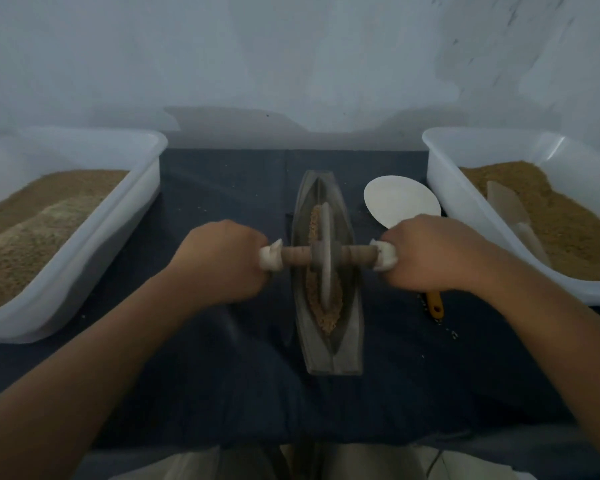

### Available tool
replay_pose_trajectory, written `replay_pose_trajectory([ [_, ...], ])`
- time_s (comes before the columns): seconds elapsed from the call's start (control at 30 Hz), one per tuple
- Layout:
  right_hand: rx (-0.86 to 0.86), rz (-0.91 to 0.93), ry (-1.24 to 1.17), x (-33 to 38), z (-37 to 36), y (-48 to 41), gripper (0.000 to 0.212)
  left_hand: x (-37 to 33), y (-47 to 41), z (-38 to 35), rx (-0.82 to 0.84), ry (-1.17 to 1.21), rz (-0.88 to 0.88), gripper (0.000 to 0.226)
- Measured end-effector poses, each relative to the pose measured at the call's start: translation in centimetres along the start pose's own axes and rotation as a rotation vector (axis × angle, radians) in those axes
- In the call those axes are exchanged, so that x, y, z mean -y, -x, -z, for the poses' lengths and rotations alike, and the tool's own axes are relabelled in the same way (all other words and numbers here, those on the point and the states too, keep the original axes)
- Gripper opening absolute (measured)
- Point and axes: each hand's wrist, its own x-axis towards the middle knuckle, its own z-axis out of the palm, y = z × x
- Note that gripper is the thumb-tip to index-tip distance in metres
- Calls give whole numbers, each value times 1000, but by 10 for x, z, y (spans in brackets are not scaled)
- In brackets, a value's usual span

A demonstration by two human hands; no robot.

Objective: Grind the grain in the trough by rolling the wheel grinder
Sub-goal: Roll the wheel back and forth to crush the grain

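Head view looks down on the grinder (324,258), standing on edge in the trough (347,341) at about mid-length, its wheel sunk into the groove among the grain (326,320). The left hand (219,258) and right hand (426,252) are each curled into a closed fist round one end of the wooden axle, knuckles up, with something white showing at the inner edge of each fist; I cannot tell whether it is a cap or a wrap. The wheel is a thin, grey, rigid disc that looks like stone or metal, so it is probably heavy and will crush by its own weight. The turned, ribbed axle is the right place to hold it, with even pressure on both sides so the disc does not tip. The boat-shaped trough is dull grey, stiff and probably heavy enough to stay put on the dark cloth of the counter (222,375). The grain is tan, coarse and loose, and may spill over the rim. Two white plastic tubs (94,258) of brown meal flank the trough, and a pale disc (400,200) and a yellow-handled tool (435,303) lie near the right hand.
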Motion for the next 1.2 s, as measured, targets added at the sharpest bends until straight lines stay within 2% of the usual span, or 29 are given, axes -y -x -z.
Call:
replay_pose_trajectory([
  [0.07, -20, 30, -7, 2, -2, -1, 30, 1, 7, -4, 0, 26, 1, 34],
  [0.17, -204, -37, 74, 6, -5, -28, 27, 0, -13, -6, -1, 42, 88, 32],
  [0.23, -390, -20, 133, 4, -9, -46, 36, -1, -34, -8, -44, 13, 148, 33],
  [0.33, -520, -50, 177, -4, -16, -60, 50, -2, -59, -5, -100, -45, 172, 34],
  [0.4, -511, -92, 178, -3, -19, -62, 52, -3, -64, 2, -100, -73, 138, 33],
  [0.47, -425, -121, 141, -2, -21, -58, 50, -8, -61, 10, -76, -95, 95, 31],
  [0.63, -7, -56, -65, 0, -9, 2, 31, -12, -12, 22, -2, -124, -31, 30],
  [0.7, 51, -13, -129, 5, -3, 25, 35, -7, 11, 22, 36, -72, -65, 31],
  [0.77, -47, 11, -57, 9, -4, 28, 47, -5, 20, 17, 78, -11, -48, 34],
  [0.83, -191, 5, 70, 11, -5, 12, 46, -5, 10, 10, 92, 33, 22, 34],
  [0.9, -333, -30, 169, 8, -9, -16, 41, -5, -15, 3, 38, 21, 98, 34],
  [0.97, -454, -61, 190, 3, -12, -45, 47, -3, -46, 0, -32, -20, 152, 35],
  [1.1, -461, -94, 120, -2, -7, -66, 53, 1, -70, -3, -45, 6, 203, 32],
  [1.2, -405, -38, 122, 3, 2, -53, 49, 1, -47, -4, 27, 70, 146, 30],
])
